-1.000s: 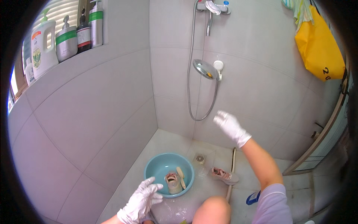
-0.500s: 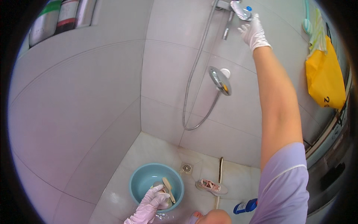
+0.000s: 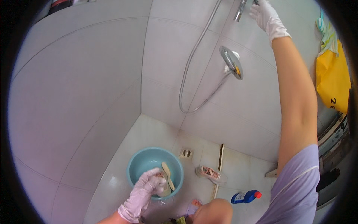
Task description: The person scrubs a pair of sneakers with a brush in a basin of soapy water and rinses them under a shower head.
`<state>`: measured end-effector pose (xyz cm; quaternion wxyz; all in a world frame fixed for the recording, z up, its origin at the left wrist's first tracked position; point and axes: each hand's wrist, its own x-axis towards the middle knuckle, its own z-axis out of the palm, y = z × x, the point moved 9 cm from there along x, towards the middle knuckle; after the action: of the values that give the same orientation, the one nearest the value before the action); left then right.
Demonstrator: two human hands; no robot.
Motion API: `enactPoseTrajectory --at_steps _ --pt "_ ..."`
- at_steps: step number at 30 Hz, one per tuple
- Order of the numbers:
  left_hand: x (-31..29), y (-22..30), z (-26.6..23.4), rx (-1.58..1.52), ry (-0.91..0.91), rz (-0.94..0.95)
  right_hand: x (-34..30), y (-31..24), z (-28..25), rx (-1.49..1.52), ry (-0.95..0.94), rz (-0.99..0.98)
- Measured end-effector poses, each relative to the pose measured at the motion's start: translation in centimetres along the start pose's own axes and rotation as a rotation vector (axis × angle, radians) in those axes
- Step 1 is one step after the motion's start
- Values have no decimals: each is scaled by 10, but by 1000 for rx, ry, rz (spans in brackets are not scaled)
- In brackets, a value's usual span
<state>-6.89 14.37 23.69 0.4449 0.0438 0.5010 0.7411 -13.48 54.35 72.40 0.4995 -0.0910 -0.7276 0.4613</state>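
Observation:
My left hand (image 3: 148, 183), in a whitish glove, reaches into the light blue basin (image 3: 131, 180) on the floor. Its fingers are curled round a pale shoe (image 3: 164, 191), mostly hidden by the hand. Beside that shoe a cream-coloured brush (image 3: 167, 174) leans inside the basin. My right hand (image 3: 267, 18), gloved too, is raised to the wall tap at the upper edge. Its fingers close on the tap handle (image 3: 256, 2), of which only a dark sliver shows. The metal spout (image 3: 239, 11) points down just left of this hand, with no water visible from it.
A shower head (image 3: 232, 62) with its hose (image 3: 182, 91) hangs on the tiled wall. On the floor are a drain (image 3: 186, 153), a pale shoe with pink laces (image 3: 209, 173) and a blue bottle with a red cap (image 3: 244, 197). At right hangs a yellow bag (image 3: 332, 76).
The view has tilted down, so the tap has mostly left the upper edge. My right hand stays up at the tap, its fingers more curled. My left hand remains at the basin.

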Motion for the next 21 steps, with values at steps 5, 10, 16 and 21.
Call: enactPoseTrajectory --at_steps 5,10,16,21 --pt "10 26 -4 -9 35 170 -95 5 40 -699 -715 595" --pt "-14 38 -31 -16 160 261 -190 46 54 -1446 -501 -415" --pt "-13 48 -42 0 249 277 -155 79 26 -584 -760 -251" --pt "-15 47 -41 52 237 266 -168 67 14 -703 -848 -97"
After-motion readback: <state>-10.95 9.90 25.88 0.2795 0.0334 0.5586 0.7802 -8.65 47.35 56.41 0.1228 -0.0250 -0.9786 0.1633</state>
